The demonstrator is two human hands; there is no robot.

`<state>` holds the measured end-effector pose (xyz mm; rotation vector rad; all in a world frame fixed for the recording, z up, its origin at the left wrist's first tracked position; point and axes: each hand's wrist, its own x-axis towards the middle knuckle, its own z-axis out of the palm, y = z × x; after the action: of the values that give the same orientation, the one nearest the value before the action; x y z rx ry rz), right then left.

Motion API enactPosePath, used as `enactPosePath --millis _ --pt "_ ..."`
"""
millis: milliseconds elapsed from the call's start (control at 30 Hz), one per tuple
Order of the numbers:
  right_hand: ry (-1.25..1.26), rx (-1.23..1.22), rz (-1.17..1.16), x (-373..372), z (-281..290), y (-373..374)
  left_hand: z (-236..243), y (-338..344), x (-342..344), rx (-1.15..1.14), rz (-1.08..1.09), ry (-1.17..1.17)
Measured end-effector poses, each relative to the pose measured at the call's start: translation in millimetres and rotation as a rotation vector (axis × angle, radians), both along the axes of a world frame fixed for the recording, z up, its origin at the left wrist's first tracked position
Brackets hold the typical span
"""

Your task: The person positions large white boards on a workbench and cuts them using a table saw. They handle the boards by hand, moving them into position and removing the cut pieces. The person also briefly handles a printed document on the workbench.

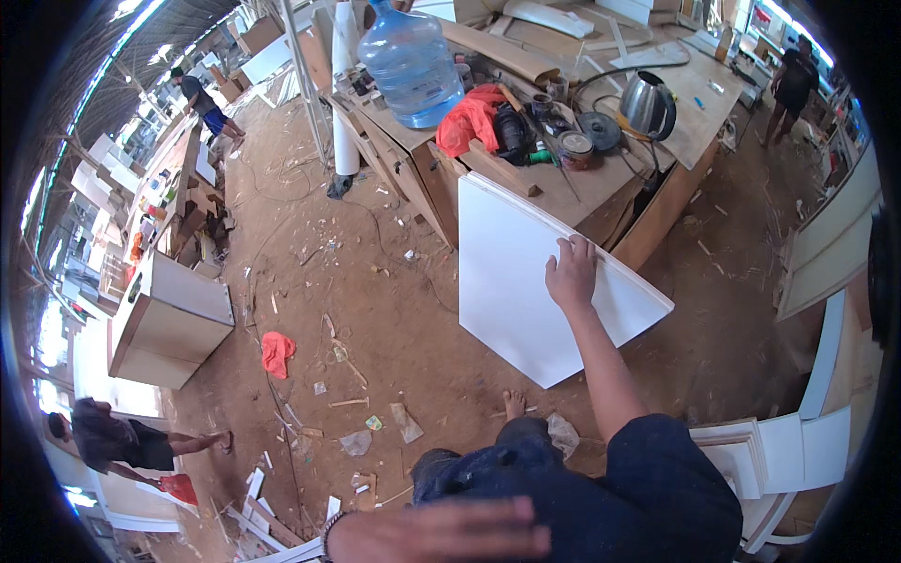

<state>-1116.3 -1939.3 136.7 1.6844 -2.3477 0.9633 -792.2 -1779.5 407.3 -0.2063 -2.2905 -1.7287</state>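
Note:
My right hand (pixel 573 271) is closed over the upper edge of a white board (pixel 521 281), its fingers hooked at the rim. The board stands tilted by the corner of a cluttered workbench, and its edge shows layers, as if several thin panels lie together. My left hand (pixel 446 530) is held low in front of my body, slightly blurred, with fingers stretched out and nothing in it. A dark bracelet (pixel 328 535) circles that wrist.
On the workbench (pixel 699 131) stand a blue water jug (pixel 410 66), a steel kettle (pixel 647 105), a red cloth (pixel 471 120) and jars. Scraps and another red cloth (pixel 277 354) litter the dirt floor. A wooden cabinet (pixel 174 324) stands left. White panels (pixel 779 450) lean right. Three other people are around.

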Motion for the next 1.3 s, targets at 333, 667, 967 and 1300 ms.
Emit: enactPosePath --millis 333,667,967,1300 --pt "0.094 -0.022 -0.046 12 -14 7 -115 -184 -48 -0.719 0.709 -1.019" --pt "-0.025 -0.059 -0.235 66 -2 16 -199 -408 -58 -0.614 0.714 -0.806" --pt "-0.108 0.358 -0.329 145 66 15 -383 -502 44 -0.369 0.028 -1.142" --pt "-0.375 0.724 -0.006 229 54 -15 -508 -452 80 -0.371 -0.078 -0.819"
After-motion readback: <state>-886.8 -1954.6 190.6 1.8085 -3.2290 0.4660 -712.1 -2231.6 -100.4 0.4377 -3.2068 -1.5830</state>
